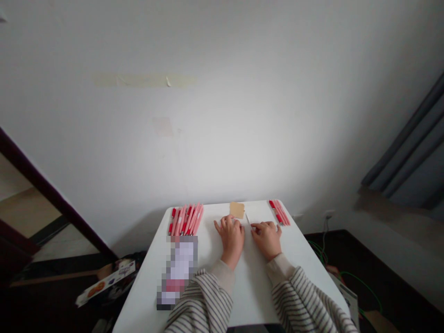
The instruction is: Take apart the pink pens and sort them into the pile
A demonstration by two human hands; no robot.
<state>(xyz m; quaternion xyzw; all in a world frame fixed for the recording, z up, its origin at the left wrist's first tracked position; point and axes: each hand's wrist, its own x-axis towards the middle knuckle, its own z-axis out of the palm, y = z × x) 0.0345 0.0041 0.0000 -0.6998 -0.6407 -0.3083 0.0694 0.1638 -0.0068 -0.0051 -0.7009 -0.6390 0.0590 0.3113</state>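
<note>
My right hand (pixel 267 239) is low over the white table (pixel 255 296), its thumb and forefinger pinching a thin white stick (pixel 248 219) that points away from me. Too little of the stick shows to name its kind. My left hand (pixel 232 240) rests just to the left of it, fingers bent and spread apart, tips at the tabletop; I make out nothing held in it. Beyond the left fingertips lies a small tan square card (pixel 237 210). Several pink and red pens (pixel 186 220) lie side by side at the table's far left, and a smaller group of pens (pixel 279 212) at the far right.
A blurred-out phone-like object (pixel 178 273) lies on the left, beside my left sleeve. The wall (pixel 222 138) stands right behind the table. A dark object (pixel 255 329) shows at the near edge. Green cables (pixel 364 286) run along the floor to the right.
</note>
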